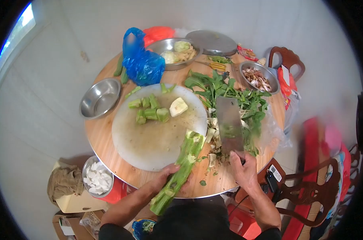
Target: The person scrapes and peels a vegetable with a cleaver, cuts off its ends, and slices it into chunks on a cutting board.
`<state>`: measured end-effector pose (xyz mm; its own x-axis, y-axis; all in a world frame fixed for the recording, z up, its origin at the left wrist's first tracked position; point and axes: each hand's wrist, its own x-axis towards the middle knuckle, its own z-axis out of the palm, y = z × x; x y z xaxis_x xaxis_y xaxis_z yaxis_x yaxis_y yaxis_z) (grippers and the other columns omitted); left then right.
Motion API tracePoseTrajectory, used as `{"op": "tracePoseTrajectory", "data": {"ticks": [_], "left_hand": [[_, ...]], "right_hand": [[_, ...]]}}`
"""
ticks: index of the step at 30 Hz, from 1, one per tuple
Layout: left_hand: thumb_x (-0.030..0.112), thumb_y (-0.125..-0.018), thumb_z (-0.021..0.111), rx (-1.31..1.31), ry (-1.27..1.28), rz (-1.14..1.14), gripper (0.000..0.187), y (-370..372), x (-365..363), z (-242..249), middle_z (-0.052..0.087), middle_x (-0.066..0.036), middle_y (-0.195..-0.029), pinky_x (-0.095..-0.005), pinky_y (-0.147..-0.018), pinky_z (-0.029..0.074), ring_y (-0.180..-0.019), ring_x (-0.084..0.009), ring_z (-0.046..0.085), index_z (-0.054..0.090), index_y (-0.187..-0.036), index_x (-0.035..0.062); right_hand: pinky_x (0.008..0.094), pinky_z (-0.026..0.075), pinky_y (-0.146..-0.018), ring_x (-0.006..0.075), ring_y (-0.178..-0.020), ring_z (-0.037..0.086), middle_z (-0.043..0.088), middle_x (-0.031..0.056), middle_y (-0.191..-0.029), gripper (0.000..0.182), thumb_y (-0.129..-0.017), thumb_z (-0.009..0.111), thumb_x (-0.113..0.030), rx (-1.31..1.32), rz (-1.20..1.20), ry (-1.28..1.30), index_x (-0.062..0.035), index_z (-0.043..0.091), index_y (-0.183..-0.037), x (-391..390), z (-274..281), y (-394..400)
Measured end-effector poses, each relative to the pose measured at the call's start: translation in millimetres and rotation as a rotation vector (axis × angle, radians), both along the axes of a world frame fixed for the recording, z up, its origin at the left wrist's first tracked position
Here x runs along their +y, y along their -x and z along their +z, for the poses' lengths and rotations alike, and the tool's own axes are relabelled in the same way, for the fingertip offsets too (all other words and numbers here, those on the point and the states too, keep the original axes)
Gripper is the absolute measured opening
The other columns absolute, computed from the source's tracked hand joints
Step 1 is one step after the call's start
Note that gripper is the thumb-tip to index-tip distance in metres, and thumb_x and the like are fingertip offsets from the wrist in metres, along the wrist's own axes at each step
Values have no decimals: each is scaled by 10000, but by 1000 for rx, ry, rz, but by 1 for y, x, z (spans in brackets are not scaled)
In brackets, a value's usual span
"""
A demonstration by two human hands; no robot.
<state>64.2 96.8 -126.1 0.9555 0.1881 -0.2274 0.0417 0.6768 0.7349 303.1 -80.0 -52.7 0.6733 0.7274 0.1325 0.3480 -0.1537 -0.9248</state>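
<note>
My left hand (169, 174) is wrapped round a long, thick green stem (181, 170), tilted over the near edge of the round white cutting board (149, 140). My right hand (243, 166) grips the handle of a cleaver (230, 126), its broad blade pointing away from me over the leafy greens (251, 108). Blade and stem are apart. Several cut green stem pieces (151, 114) lie on the board beside a pale peeled chunk (178, 107). Peelings (212, 138) are scattered between the board and the cleaver.
An empty steel bowl (100, 98) is left of the board. Behind stand a blue bag (141, 64), a basin of vegetables (173, 66), a round lid (213, 42) and a bowl of chopped food (259, 78). A bowl of white pieces (97, 179) sits below the table's left edge; chairs (313, 192) are at right.
</note>
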Motion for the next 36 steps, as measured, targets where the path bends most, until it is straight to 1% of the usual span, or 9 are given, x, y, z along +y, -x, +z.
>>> {"op": "tracePoseTrajectory", "data": {"ticks": [2,4,5,6,7,10,12,29,36], "left_hand": [[574,-940,651,52,-175,19,764,5,14,3,656,-119,-1047,-320,-715,537,-819,-211,645,503,-1415,-6],[503,-923,729,175,-949,209,704,9,27,14,654,-122,-1038,-391,-769,549,-889,-275,689,526,-1396,23],[503,-923,729,180,-947,224,704,12,32,24,654,-122,-1038,-391,-769,549,-889,-275,689,526,-1396,23],[449,-885,779,300,-1175,240,707,16,35,38,662,-137,-1078,-423,-804,553,-957,-310,695,524,-1399,36],[394,-848,829,425,-1399,251,721,19,37,48,669,-152,-1117,-455,-839,558,-1025,-346,700,521,-1401,49],[367,-790,875,606,-1584,236,777,20,40,53,665,-193,-1186,-455,-866,564,-1035,-377,707,529,-1414,60],[370,-789,873,607,-1591,261,779,19,39,54,666,-189,-1183,-463,-855,566,-1035,-385,703,528,-1416,63],[429,-849,810,793,-1614,28,818,22,39,74,634,-165,-1082,-470,-783,565,-1003,-366,684,468,-1504,78],[463,-882,778,824,-1673,-18,641,23,40,63,645,-214,-1011,-498,-721,581,-873,-414,709,516,-1206,-25]], "right_hand": [[311,478,-612,91,-678,561,635,50,-731,219,-1055,614,-152,3,87,99,66,642,-1057,-2,-1,5],[323,480,-606,108,-665,575,636,72,-725,208,-1056,607,-148,-31,115,70,59,620,-1039,0,-1,9],[335,481,-599,124,-651,589,637,94,-719,200,-1058,601,-145,-64,130,36,51,597,-1021,4,0,11],[335,481,-599,124,-651,589,637,94,-719,200,-1058,601,-145,-67,144,36,51,597,-1021,7,1,12],[358,492,-595,191,-639,622,639,137,-723,193,-1052,604,-138,-160,140,39,47,587,-997,10,3,14],[406,509,-591,335,-642,662,644,211,-740,182,-1037,608,-114,-306,201,58,39,563,-950,20,8,21],[495,508,-590,486,-698,654,651,260,-769,135,-1020,603,-78,-385,306,79,33,544,-972,31,16,31],[566,532,-530,492,-602,662,642,257,-680,144,-956,562,-26,-546,517,295,59,477,-1036,59,13,50],[517,505,-477,432,-514,636,604,226,-593,181,-998,576,-66,-546,653,467,79,468,-994,62,26,44]]}}
